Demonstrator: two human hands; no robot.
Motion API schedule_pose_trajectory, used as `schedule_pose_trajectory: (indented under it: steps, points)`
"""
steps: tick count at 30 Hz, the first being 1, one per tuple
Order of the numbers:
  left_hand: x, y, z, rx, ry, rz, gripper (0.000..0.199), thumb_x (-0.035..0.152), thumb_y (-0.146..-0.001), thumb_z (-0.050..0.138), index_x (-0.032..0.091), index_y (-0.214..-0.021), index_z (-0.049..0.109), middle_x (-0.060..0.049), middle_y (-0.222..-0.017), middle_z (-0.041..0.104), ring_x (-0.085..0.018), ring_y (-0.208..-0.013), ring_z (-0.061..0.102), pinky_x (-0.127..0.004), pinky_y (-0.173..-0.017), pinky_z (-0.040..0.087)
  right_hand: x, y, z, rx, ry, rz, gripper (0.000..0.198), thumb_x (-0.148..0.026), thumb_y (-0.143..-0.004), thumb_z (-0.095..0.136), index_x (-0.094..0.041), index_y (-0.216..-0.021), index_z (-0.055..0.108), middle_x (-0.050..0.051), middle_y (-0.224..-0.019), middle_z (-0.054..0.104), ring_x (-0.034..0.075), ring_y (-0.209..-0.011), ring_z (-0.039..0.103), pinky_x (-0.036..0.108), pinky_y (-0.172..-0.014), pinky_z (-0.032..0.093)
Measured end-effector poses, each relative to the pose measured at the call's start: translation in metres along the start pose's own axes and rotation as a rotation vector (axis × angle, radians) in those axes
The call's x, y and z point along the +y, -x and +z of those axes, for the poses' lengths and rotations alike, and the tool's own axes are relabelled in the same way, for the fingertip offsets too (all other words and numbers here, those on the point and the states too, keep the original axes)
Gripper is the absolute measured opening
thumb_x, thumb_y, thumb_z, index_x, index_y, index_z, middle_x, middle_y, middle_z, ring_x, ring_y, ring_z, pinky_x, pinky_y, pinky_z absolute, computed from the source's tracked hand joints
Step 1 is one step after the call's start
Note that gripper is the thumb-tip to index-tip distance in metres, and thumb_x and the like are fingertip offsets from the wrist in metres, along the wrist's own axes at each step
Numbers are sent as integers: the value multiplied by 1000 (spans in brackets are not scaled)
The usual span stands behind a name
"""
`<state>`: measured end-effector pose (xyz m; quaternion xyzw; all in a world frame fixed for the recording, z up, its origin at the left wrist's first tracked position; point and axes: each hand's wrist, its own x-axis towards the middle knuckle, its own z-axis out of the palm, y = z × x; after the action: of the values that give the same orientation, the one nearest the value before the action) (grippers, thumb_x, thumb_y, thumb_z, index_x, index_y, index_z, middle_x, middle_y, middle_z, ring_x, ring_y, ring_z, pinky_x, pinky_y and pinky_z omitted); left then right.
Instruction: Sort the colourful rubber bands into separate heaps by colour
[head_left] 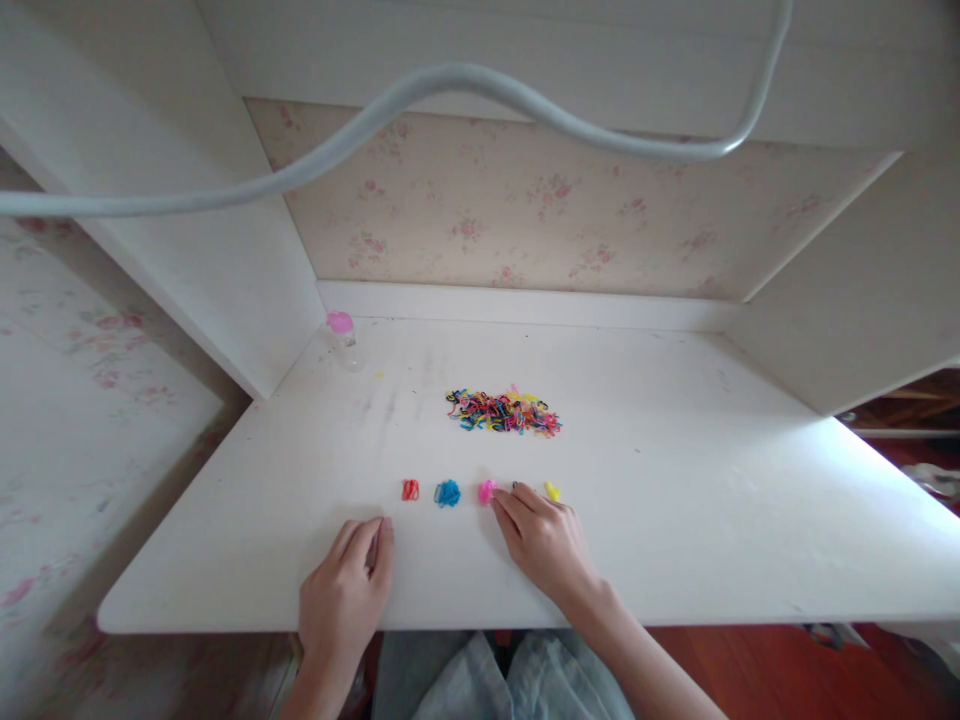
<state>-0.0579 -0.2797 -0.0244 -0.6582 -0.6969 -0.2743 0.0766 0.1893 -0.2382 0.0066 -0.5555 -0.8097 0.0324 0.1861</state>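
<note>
My right hand [544,535] reaches over the desk with its fingers pinched together, the tips at the edge of a small pile of pink rubber bands [486,491]. Its fingers partly cover a black band [515,486], and a few yellow bands [553,491] lie just past the knuckles. My left hand [349,575] rests near the front edge, fingers curled in and thumb against them; whatever is inside is hidden. In front of it lie red bands [410,490] and a blue pile [448,493]. Farther back is a heap of mixed-colour rubber bands [504,411].
At the back left of the white desk [675,520] stands a clear bottle [348,350] with a pink lid. A pale cable [465,78] crosses the upper view. White side panels [847,300] flank the desk, with a flowered wall [525,210] behind.
</note>
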Motion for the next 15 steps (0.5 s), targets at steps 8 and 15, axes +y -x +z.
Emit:
schedule_pose_trajectory:
  steps: [8, 15]
  points:
    - [0, 1, 0, -12, 0, -2, 17, 34, -89, 51, 22, -89, 64, 1, -81, 67, -8, -66, 62, -18, -56, 41, 16, 14, -12, 177, -201, 123, 32, -34, -96, 42, -22, -98, 71, 4, -79, 64, 10, -65, 58, 20, -60, 39]
    - [4, -12, -6, -23, 97, 9, 22, 33, -90, 48, 20, -86, 64, 0, -80, 67, -7, -62, 59, -17, -59, 42, 72, 21, -21, 260, -324, 456, 40, -49, -90, 44, -21, -84, 73, 1, -63, 56, 12, -56, 50, 24, -58, 39]
